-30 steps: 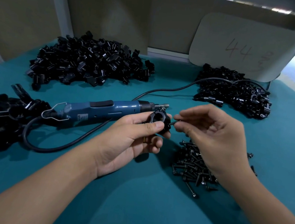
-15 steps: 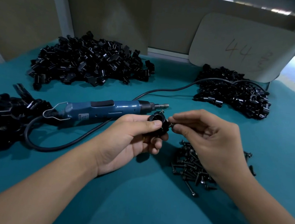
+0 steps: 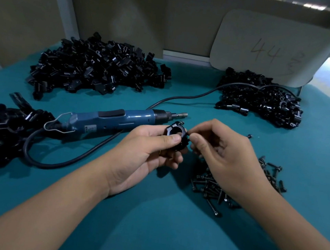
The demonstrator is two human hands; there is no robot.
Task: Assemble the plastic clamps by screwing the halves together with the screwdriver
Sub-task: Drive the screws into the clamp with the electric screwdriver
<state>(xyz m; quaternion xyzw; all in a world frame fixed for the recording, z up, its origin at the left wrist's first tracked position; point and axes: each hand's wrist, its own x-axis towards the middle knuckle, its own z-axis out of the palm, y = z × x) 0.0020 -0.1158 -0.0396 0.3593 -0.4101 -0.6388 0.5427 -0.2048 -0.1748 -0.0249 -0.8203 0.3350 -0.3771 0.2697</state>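
My left hand (image 3: 148, 153) grips a black ring-shaped plastic clamp (image 3: 176, 133) between thumb and fingers, its round hole facing up. My right hand (image 3: 226, 152) pinches a small black screw against the clamp's right side; the screw itself is almost hidden by my fingertips. A second screw head pokes out of the clamp's top edge. The blue electric screwdriver (image 3: 111, 122) lies on the teal table (image 3: 148, 225) just behind my left hand, bit pointing right, held by nobody. A heap of loose black screws (image 3: 214, 188) lies under my right wrist.
A large pile of black clamp halves (image 3: 96, 69) sits at the back left, another pile (image 3: 261, 99) at the back right, and a heap of black parts (image 3: 0, 133) at the left edge. The screwdriver's black cable (image 3: 183, 98) loops across the table. A beige card (image 3: 271, 48) leans against the back wall.
My right hand has closed in from the right with the screw until its fingertips meet the clamp. My left hand has held the clamp nearly still.
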